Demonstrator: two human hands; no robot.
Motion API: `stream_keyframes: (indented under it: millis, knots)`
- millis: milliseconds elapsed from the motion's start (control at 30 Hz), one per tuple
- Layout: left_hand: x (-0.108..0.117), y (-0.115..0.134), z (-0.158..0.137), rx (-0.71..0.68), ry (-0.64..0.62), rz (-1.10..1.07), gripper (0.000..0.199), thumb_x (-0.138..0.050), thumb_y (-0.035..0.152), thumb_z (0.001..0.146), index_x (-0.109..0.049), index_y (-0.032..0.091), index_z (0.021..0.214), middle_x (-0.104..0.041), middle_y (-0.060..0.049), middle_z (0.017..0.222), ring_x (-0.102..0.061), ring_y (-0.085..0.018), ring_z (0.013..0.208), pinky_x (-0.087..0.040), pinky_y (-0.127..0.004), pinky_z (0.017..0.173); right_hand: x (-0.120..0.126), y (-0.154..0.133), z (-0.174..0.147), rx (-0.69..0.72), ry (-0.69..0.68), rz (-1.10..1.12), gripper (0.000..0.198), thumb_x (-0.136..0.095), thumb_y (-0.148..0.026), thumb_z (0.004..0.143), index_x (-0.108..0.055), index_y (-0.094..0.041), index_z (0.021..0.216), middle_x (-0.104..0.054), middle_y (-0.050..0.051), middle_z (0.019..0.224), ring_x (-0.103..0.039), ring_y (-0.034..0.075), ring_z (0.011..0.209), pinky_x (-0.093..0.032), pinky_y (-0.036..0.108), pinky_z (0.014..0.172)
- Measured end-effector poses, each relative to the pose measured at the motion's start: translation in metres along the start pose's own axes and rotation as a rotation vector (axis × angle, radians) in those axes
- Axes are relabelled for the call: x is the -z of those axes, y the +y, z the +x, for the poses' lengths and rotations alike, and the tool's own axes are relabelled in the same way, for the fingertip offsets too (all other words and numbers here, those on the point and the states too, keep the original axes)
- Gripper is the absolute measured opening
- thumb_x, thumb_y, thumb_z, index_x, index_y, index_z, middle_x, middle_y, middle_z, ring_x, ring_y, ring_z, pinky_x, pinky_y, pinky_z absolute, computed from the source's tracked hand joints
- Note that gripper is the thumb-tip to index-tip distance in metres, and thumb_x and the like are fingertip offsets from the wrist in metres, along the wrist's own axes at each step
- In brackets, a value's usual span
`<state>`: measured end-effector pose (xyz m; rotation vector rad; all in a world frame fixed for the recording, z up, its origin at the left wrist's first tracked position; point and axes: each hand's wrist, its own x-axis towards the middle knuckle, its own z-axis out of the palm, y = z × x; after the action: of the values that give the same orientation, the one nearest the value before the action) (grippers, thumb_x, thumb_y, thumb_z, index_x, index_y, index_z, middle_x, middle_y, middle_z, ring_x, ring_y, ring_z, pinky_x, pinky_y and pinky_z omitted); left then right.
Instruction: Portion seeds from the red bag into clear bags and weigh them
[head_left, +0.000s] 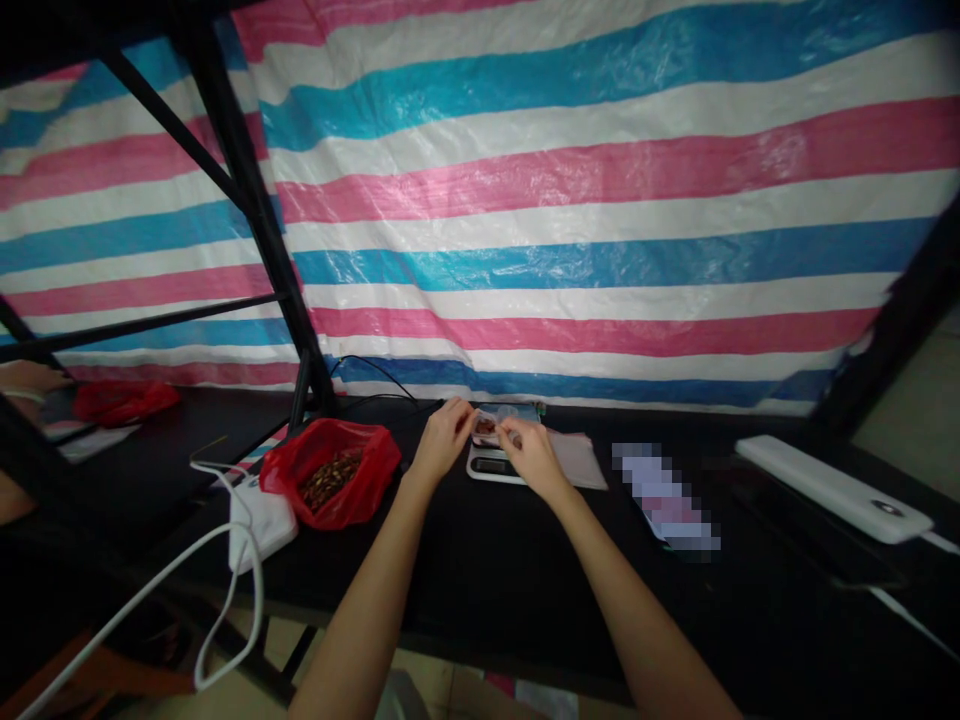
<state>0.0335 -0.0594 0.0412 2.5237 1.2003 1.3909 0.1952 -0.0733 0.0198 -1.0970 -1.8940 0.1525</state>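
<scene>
A small clear pouch [489, 424] with something dark red-brown inside sits over the white scale [491, 466] near the back of the black table [480, 570], and both hands are on it. The left hand [442, 437] has its fingers curled together, pinching the pouch's left edge; the right hand [531, 448] pinches the right edge between thumb and forefinger, the other fingers folded in. To the left of the scale lies an open red bag [334, 470] of brown pieces, and just beside that a white power strip [259, 520] with a white cable [150, 590] looping off the table's front edge. A flat stack of clear bags [581, 460] lies right of the scale, and a long white device [832, 488] rests further right. Behind everything hangs a tarpaulin [570, 200] striped pink, blue and white, crossed on the left by a black metal frame [247, 200]. What the pouch holds is too small to make out, the scale's display is unreadable, and another red bag [124, 400] at far left is dim
</scene>
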Motion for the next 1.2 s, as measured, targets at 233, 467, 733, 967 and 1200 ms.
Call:
stream_keyframes:
  millis: [233, 467, 733, 967, 1200]
  knots:
    - [0.000, -0.002, -0.004, 0.100, -0.142, -0.118, 0.025, -0.052, 0.033, 0.080, -0.060, 0.018, 0.098, -0.063, -0.005, 0.092, -0.058, -0.015, 0.076, -0.045, -0.024, 0.068, -0.002, 0.001, -0.004, -0.079, 0.036, 0.075, 0.023, -0.046, -0.030, 0.080, -0.057, -0.019, 0.064, -0.054, -0.003, 0.054, -0.048, 0.011, 0.047, -0.034, 0.021, 0.048]
    - [0.058, 0.008, -0.012, 0.127, -0.183, -0.172, 0.024, -0.047, 0.027, 0.083, -0.068, 0.018, 0.089, -0.069, -0.005, 0.082, -0.062, -0.018, 0.076, -0.045, -0.026, 0.074, -0.005, -0.035, -0.018, -0.006, 0.139, 0.122, 0.026, -0.039, -0.036, 0.086, -0.058, -0.020, 0.078, -0.061, 0.004, 0.075, -0.057, 0.017, 0.069, -0.043, 0.027, 0.065]
    - [0.139, -0.016, -0.035, 0.295, 0.031, -0.383, 0.029, -0.049, 0.034, 0.081, -0.068, 0.015, 0.090, -0.068, -0.006, 0.085, -0.061, -0.018, 0.075, -0.048, -0.025, 0.062, -0.064, -0.082, -0.008, -0.321, -0.039, 0.794, 0.059, -0.054, -0.049, 0.073, -0.035, -0.025, 0.125, -0.054, 0.011, 0.117, -0.062, 0.021, 0.088, -0.054, 0.031, 0.057]
    - [0.174, -0.059, -0.053, 0.434, 0.095, -0.483, 0.026, -0.055, 0.037, 0.075, -0.067, 0.014, 0.078, -0.064, -0.003, 0.072, -0.058, -0.015, 0.064, -0.045, -0.022, 0.056, -0.104, -0.125, 0.022, -0.424, -0.383, 1.033, 0.040, -0.066, -0.039, 0.065, -0.057, -0.022, 0.099, -0.065, 0.004, 0.095, -0.066, 0.018, 0.076, -0.055, 0.023, 0.048]
    - [0.173, -0.104, -0.078, 0.563, 0.232, -0.535, 0.031, -0.058, 0.019, 0.069, -0.059, 0.014, 0.100, -0.066, -0.006, 0.083, -0.062, -0.016, 0.073, -0.049, -0.027, 0.065, -0.118, -0.113, 0.050, -0.440, -0.319, 0.760, 0.039, -0.065, -0.037, 0.066, -0.051, -0.021, 0.099, -0.066, 0.000, 0.074, -0.062, 0.015, 0.057, -0.046, 0.021, 0.036]
